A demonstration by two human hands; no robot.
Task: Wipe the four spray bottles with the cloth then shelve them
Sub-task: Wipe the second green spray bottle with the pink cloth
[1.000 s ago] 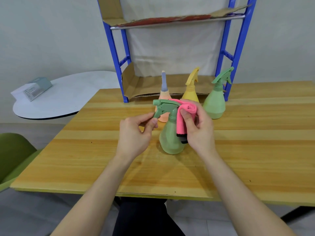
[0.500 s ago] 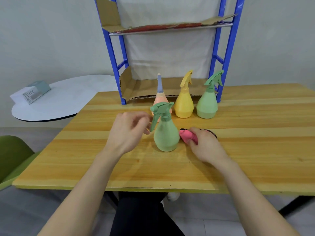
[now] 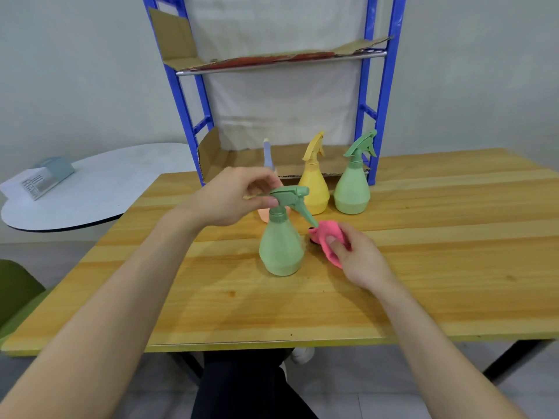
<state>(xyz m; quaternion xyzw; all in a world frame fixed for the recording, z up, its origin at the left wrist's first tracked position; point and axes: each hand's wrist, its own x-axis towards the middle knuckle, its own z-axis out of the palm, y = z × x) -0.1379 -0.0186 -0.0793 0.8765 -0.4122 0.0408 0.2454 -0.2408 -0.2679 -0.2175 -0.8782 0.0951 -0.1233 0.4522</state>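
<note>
Head view only. Pinches the spray head of the near green bottle (image 3: 281, 246) with the left hand (image 3: 230, 201), thumb and fingertips closed on its rear end, bottle upright on the table (image 3: 423, 297) between the 2 hands. Bunches the pink cloth (image 3: 328, 237) in the right hand (image 3: 357, 255), fingers curled round it, just beside the bottle's trigger tip; cannot tell whether touching. Has 3 more bottles beyond the hands: peach bottle (image 3: 263, 215) right behind the left hand and partly hidden by it, yellow bottle (image 3: 314, 189) and far green bottle (image 3: 352, 189) beyond the right hand, in front of the blue shelf (image 3: 387, 86). Risks, as judged: tipping or swinging of the near bottle from so narrow a hold at the top; snagging of cloth on the trigger, perhaps a squirt; knocking the peach bottle over with the left knuckles; missing the base while wiping.
</note>
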